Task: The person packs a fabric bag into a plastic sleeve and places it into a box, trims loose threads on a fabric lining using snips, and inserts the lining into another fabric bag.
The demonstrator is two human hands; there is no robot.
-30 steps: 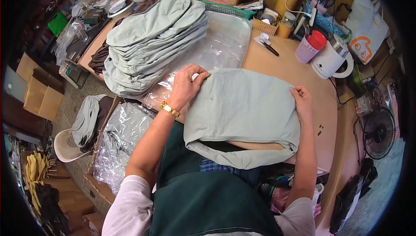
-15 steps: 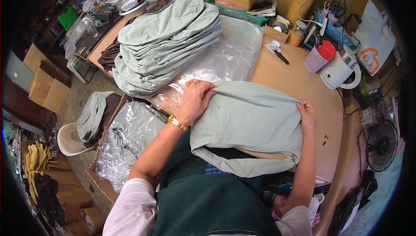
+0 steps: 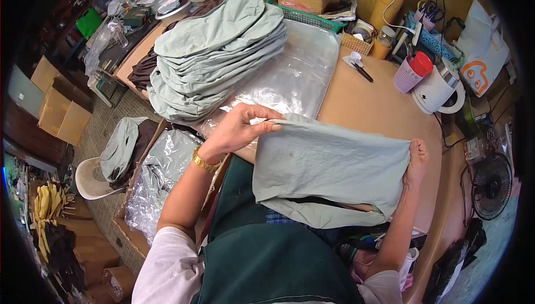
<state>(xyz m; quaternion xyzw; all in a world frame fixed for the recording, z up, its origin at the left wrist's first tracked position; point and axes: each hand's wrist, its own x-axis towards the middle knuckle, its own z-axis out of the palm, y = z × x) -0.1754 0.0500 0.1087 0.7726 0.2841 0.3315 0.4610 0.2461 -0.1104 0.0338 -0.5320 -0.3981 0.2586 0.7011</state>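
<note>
A pale grey-green cloth piece (image 3: 329, 164) is stretched between my two hands at the front of the table, its lower edge hanging open in a loop. My left hand (image 3: 242, 129), with a gold watch on the wrist, pinches its upper left corner between thumb and fingers. At the upper right corner, my right hand (image 3: 415, 162) grips the fabric in closed fingers. Behind my left hand rises a tall stack of similar grey-green cloths (image 3: 217, 53), beside clear plastic sheets (image 3: 290, 70) lying flat.
A brown tabletop (image 3: 390, 100) carries a black pen-like item (image 3: 363, 72), a lilac basket cup (image 3: 408, 75) and a white kettle (image 3: 437, 92). At left are a box with plastic-wrapped cloth (image 3: 167, 170) and a white chair (image 3: 92, 178). A black fan (image 3: 491, 186) stands right.
Both hands have spread the cloth wider, the right one moving right and slightly down. The cloth's top edge is now pulled straighter, and its lower opening looks narrower.
</note>
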